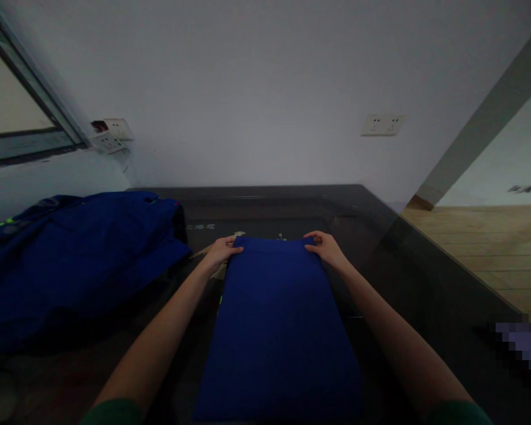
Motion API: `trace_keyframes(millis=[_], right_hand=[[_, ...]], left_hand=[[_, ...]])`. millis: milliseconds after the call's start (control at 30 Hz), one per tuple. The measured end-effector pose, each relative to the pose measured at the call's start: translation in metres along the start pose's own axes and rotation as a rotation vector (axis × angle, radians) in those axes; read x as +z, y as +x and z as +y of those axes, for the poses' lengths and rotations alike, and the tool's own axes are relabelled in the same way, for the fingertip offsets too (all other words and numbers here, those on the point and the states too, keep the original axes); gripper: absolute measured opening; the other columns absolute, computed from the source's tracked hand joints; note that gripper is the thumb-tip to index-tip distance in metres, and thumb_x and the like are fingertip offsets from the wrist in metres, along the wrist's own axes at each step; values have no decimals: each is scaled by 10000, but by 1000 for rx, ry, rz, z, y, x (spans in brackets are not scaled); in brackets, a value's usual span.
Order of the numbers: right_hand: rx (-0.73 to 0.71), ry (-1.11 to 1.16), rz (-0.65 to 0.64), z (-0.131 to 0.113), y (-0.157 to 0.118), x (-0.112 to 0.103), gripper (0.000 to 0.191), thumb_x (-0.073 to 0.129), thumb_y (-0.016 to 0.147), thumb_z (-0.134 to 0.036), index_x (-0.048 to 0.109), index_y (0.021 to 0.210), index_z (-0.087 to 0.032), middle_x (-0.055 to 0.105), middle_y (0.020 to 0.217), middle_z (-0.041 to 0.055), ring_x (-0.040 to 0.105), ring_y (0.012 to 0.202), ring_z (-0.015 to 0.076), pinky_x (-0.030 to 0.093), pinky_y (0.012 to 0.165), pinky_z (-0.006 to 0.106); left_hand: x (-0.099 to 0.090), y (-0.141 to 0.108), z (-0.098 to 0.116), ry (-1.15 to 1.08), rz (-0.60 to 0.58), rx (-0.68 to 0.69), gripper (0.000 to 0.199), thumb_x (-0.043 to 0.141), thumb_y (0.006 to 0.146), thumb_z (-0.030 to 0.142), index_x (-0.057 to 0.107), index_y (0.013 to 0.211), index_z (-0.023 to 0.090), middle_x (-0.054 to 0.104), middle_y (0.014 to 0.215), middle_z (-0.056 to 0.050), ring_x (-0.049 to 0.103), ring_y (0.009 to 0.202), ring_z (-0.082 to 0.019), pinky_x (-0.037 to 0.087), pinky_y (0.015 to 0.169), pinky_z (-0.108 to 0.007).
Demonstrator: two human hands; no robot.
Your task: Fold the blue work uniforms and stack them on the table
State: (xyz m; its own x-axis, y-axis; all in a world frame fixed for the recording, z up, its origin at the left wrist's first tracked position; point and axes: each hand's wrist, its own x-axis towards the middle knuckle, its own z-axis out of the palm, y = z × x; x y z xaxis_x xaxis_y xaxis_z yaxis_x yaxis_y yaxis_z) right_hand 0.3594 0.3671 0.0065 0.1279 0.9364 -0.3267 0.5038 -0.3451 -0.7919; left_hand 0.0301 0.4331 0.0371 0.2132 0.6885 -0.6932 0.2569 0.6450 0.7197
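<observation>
A flat, folded blue garment (278,319) lies lengthwise on the dark table in front of me, its far edge narrow and straight. A bit of yellow-green trim peeks out on its left side. My left hand (221,252) pinches the far left corner between thumb and fingers. At the far right corner, my right hand (327,247) has the cloth pinched in the same way. What kind of garment it is cannot be made out from this folded face.
A heap of blue clothing (84,254) with yellow-green strips lies to the left. The dark table (398,277) meets a white wall with sockets (383,124). A blurred, pixelated object (524,342) sits at the right edge. Wooden flooring (482,242) shows beyond.
</observation>
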Motion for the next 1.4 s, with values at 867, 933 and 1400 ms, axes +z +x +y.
trace_keyframes(millis=[867,933,1400], right_hand=[[-27,299,-11,3,-1,5,280,672,719,-271,664,987,-189,684,941,59,632,854,183,494,768,310],[-9,184,4,6,-4,12,266,673,719,-269,672,971,-185,674,854,43,611,755,174,482,701,300],[-64,-81,55,5,-12,19,213,612,784,-225,672,987,-199,660,887,45,573,754,174,442,727,308]], left_hand=[[-24,10,16,475,260,315,298,730,620,412,629,779,181,519,650,4,490,653,-156,342,615,-250],[-25,14,4,523,263,292,292,730,610,418,616,737,181,501,636,10,480,647,-158,327,609,-245],[-20,-3,14,362,-2,153,398,644,778,386,594,1131,208,661,1050,-73,605,962,-218,456,797,-274]])
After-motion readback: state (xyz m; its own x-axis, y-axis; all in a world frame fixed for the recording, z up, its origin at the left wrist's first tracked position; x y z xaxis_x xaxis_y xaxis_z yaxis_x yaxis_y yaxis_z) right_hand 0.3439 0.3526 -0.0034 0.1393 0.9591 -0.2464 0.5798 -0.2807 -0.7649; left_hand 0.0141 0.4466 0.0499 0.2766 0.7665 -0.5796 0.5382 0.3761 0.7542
